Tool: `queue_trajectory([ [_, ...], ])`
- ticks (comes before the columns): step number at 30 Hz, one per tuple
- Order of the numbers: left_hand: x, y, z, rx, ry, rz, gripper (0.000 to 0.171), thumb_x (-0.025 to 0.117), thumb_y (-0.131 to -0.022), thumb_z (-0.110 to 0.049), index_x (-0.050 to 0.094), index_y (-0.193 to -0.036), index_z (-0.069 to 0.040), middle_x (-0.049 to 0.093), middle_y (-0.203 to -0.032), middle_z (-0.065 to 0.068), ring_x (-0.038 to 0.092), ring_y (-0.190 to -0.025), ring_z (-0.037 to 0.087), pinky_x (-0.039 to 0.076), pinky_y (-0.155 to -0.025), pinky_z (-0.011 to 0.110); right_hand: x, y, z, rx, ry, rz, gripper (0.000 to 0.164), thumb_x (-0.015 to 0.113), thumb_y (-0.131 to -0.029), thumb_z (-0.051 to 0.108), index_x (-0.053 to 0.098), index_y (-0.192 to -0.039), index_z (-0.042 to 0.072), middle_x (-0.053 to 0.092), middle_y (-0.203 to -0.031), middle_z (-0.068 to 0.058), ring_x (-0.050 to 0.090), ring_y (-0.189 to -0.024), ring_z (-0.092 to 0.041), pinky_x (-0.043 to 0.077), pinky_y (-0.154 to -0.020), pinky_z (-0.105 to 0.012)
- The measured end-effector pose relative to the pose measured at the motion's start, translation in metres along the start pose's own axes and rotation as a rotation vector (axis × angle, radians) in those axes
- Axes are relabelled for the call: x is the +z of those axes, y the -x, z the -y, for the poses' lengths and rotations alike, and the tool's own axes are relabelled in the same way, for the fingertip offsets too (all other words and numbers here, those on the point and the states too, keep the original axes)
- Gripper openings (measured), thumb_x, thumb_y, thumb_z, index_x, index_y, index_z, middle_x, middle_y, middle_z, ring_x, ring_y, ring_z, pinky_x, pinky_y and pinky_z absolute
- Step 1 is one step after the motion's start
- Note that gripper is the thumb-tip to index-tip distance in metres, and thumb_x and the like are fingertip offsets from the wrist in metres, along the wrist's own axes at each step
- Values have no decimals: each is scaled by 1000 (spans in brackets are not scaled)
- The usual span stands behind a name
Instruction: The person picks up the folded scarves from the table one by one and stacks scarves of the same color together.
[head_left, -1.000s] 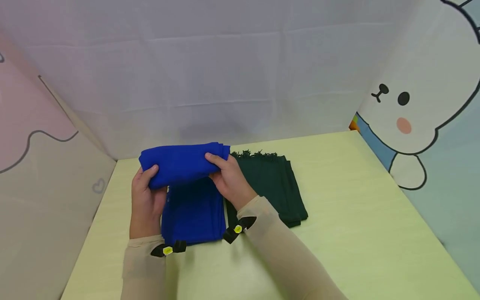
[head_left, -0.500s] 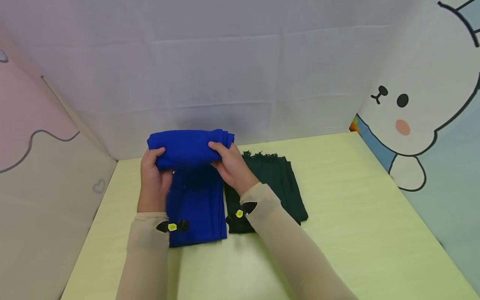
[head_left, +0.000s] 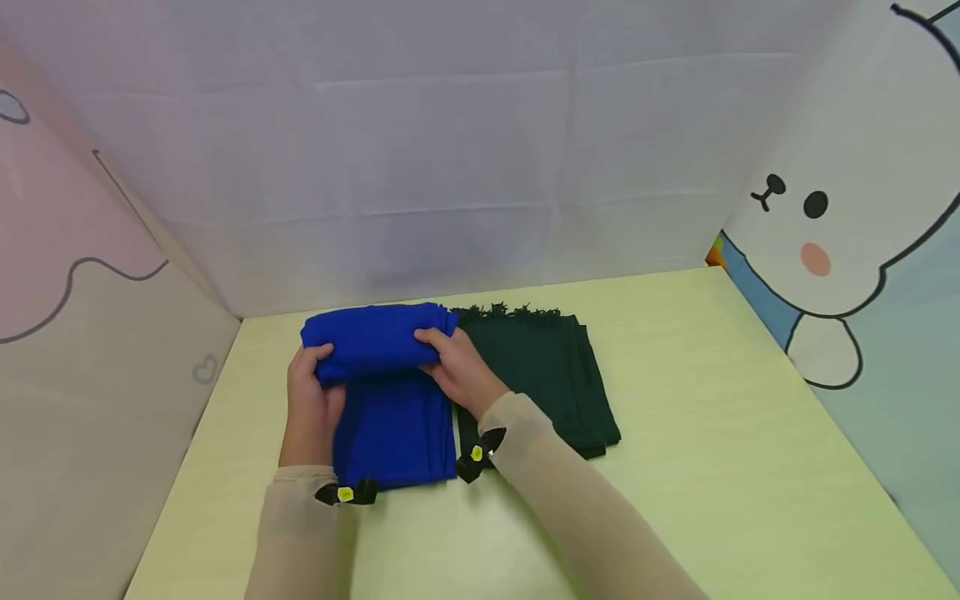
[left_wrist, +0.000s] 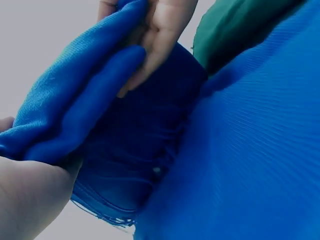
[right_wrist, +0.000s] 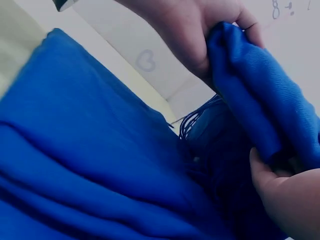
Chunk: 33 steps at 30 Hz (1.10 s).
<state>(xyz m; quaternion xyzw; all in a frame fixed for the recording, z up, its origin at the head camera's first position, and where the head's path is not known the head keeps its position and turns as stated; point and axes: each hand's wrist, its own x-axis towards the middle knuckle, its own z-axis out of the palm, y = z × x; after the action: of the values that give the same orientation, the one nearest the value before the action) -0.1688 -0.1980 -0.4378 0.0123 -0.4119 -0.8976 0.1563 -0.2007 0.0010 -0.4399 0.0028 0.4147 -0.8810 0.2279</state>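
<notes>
In the head view, a blue scarf (head_left: 375,333) lies partly on the table, its far part raised and folded into a thick band. My left hand (head_left: 309,408) grips the band's left end, thumb on top. The right end is held by my right hand (head_left: 465,371), thumb also above and fingers beneath. The wrist views show the doubled band (left_wrist: 75,95) stretched between both hands, and dark blue fringe (right_wrist: 200,112) hanging beneath it. The flat part of the scarf spreads toward me under the band.
A folded dark green scarf (head_left: 525,358) with a fringed far edge lies right beside the blue one. The pale yellow table (head_left: 712,417) meets a white cloth backdrop (head_left: 465,167) at the back, with printed panels at left and right.
Both hands first lifted the blue band up and slightly right, then brought it back down closer to the table. The grip of both hands is kept. The green scarf stays in place.
</notes>
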Motion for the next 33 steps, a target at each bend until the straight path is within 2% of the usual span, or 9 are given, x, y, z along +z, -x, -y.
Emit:
queue_trajectory([
  [4, -14, 16, -1, -50, -22, -1, 15, 41, -101, 1, 54, -103, -5, 50, -118, 6, 47, -103, 18, 44, -93, 29, 0, 10, -9, 17, 25, 18, 56, 58, -99, 9, 36, -151, 12, 41, -151, -6, 43, -133, -27, 36, -111, -48],
  [6, -18, 24, -4, -81, -37, 2, 21, 41, -103, -1, 52, -120, -4, 47, -132, 6, 46, -112, 19, 41, -98, 29, 0, 15, -12, 27, 42, 24, 56, 60, -98, 11, 37, -150, 11, 44, -149, -7, 45, -132, -28, 37, -109, -49],
  [9, -23, 36, -10, -141, -68, 1, 39, 40, -104, -4, 41, -142, -4, 36, -150, 7, 39, -128, 18, 35, -107, 29, -1, 23, -16, 48, 77, 31, 56, 62, -96, 12, 39, -147, 10, 48, -145, -8, 49, -128, -28, 40, -107, -51],
  [12, -28, 47, -16, -217, -114, 13, 52, 39, -105, -6, 24, -155, -7, 22, -161, 4, 28, -141, 18, 27, -116, 30, -4, 31, -20, 68, 103, 42, 56, 64, -95, 13, 40, -146, 9, 51, -142, -9, 53, -126, -29, 42, -105, -53],
  [16, -32, 61, -23, -295, -185, 22, 60, 39, -106, -9, 12, -160, -9, 13, -165, 2, 19, -148, 18, 18, -122, 34, -9, 41, -27, 99, 101, 63, 60, 65, -95, 13, 38, -148, 9, 50, -144, -11, 53, -128, -31, 41, -107, -56],
  [23, -38, 75, -27, -398, -244, -35, 63, 41, -106, -12, 9, -160, -11, 11, -166, 0, 17, -148, 16, 16, -122, 34, -15, 53, -41, 157, 96, 67, 61, 66, -96, 13, 35, -149, 8, 50, -144, -12, 54, -128, -32, 43, -105, -55],
  [27, -45, 81, -28, -430, -275, -42, 63, 42, -106, -13, 10, -160, -10, 11, -166, 1, 17, -147, 16, 16, -122, 35, -17, 58, -49, 183, 85, 79, 61, 64, -98, 12, 33, -150, 8, 49, -145, -12, 53, -128, -33, 43, -104, -56],
  [29, -47, 83, -28, -440, -296, -47, 63, 42, -106, -13, 10, -160, -10, 11, -166, 2, 18, -147, 16, 20, -121, 33, -18, 60, -52, 193, 80, 83, 60, 63, -99, 11, 33, -150, 7, 49, -145, -13, 53, -129, -34, 43, -104, -57],
  [33, -52, 88, -28, -445, -331, -74, 60, 43, -107, -15, 15, -159, -12, 14, -164, 4, 25, -144, 15, 36, -111, 25, -20, 63, -59, 214, 68, 79, 60, 62, -98, 9, 31, -150, 6, 47, -145, -14, 52, -129, -35, 44, -103, -58],
])
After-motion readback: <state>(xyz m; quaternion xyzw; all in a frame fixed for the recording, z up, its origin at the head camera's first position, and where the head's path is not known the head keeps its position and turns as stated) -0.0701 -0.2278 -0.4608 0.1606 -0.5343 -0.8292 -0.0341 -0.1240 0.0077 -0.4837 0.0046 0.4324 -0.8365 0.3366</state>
